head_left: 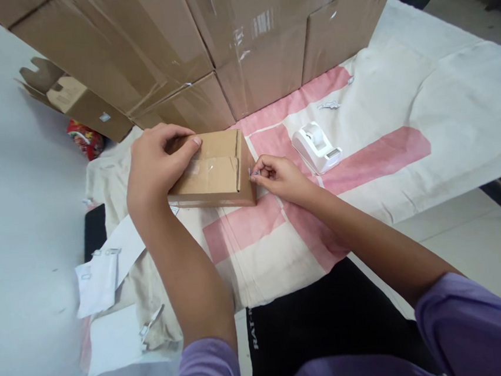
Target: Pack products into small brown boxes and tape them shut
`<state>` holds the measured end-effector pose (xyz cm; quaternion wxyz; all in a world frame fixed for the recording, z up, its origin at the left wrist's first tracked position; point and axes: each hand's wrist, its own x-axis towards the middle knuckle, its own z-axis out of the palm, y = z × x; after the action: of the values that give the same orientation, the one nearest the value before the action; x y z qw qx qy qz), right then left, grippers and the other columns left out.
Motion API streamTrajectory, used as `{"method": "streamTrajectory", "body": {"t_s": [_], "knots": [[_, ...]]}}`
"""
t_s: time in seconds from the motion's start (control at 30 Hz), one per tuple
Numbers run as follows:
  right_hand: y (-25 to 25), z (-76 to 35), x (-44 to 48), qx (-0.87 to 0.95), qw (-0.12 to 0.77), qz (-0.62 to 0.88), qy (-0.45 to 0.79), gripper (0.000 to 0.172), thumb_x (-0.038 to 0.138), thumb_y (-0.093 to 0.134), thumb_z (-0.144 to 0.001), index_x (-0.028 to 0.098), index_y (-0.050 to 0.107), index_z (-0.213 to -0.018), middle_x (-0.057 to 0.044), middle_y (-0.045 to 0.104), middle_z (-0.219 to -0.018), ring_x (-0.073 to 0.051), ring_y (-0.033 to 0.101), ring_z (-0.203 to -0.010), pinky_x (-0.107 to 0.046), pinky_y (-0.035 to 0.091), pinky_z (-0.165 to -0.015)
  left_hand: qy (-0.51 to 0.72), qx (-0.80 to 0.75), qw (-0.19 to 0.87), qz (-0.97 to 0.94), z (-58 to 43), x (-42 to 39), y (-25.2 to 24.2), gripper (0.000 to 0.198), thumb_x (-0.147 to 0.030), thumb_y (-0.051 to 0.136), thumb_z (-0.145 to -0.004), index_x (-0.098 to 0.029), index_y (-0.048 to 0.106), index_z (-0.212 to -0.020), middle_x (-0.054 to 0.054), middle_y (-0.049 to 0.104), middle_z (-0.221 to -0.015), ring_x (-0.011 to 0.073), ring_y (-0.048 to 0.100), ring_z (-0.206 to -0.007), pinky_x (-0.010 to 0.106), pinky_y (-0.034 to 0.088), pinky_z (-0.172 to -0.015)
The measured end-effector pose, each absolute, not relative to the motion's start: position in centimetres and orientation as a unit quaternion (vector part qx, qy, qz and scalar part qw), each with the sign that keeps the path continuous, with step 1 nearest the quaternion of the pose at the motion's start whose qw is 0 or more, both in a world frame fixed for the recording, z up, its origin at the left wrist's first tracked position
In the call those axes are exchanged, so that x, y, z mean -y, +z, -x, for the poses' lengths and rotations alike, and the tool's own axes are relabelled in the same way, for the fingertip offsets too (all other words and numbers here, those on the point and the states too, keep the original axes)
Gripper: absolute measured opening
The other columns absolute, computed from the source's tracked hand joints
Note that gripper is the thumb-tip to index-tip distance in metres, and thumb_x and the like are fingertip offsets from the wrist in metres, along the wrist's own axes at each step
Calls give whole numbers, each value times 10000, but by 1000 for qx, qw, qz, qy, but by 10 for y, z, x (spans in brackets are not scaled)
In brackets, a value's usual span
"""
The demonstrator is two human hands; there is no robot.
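Small cardboard box point(213, 171), on cloth point(425, 118) between both hands: left hand point(153, 165) pressing flat at its 9 o'clock, right hand point(278, 176) at 3 o'clock pinching, seemingly, tape.

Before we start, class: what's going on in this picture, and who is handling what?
A person in purple sleeves works at a small cardboard box on a pink-and-cream cloth. The left hand presses on the box's taped top flaps, while the right hand pinches something small at the box's right end. A white tape dispenser sits just beyond, and big cartons are stacked behind.
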<state>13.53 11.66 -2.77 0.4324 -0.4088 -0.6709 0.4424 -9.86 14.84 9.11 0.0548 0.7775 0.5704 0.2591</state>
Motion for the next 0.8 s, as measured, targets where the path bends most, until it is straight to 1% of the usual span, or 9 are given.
{"method": "streamTrajectory", "body": {"t_s": [0.27,0.5,0.57,0.67,0.73,0.8], "knots": [[-28,-136,-116,678,425,418,430,134,302,658,-859,198,582,-822,57,506,-607,-111,461,-568,-264,347,-579,252,-573,53,-778,100,-148,91,232,-368,635,-881,-210,759,-998,-8,727,-997,182,626,-966,311,459,-902],[-27,-137,-116,689,415,428,413,136,305,653,-870,201,578,-827,58,503,-607,-108,447,-561,-264,325,-576,265,-572,61,-774,100,-149,90,228,-371,651,-867,-213,768,-982,-5,724,-978,189,621,-954,330,450,-887],[-26,-139,-116,682,410,446,410,216,338,710,-834,211,535,-838,67,493,-606,-109,443,-555,-264,310,-566,269,-567,69,-775,101,-148,91,225,-360,656,-860,-206,769,-980,-8,725,-972,186,627,-953,326,455,-891],[-24,-140,-117,670,399,470,414,417,411,819,-730,230,462,-851,82,486,-611,-112,443,-549,-257,284,-548,282,-555,100,-776,102,-147,92,228,-340,652,-859,-195,761,-996,-12,734,-999,189,645,-968,319,472,-897],[-24,-141,-117,677,390,460,422,436,430,821,-726,232,452,-847,83,493,-612,-113,447,-553,-251,277,-547,288,-556,110,-772,104,-147,91,216,-340,646,-857,-210,755,-991,-17,741,-1009,196,655,-962,331,486,-904],[-23,-141,-117,691,388,437,425,380,409,793,-762,225,476,-862,85,492,-610,-108,442,-555,-246,280,-553,287,-561,111,-768,106,-148,90,193,-350,649,-844,-248,751,-973,-22,746,-1008,209,662,-948,350,500,-905]]}}
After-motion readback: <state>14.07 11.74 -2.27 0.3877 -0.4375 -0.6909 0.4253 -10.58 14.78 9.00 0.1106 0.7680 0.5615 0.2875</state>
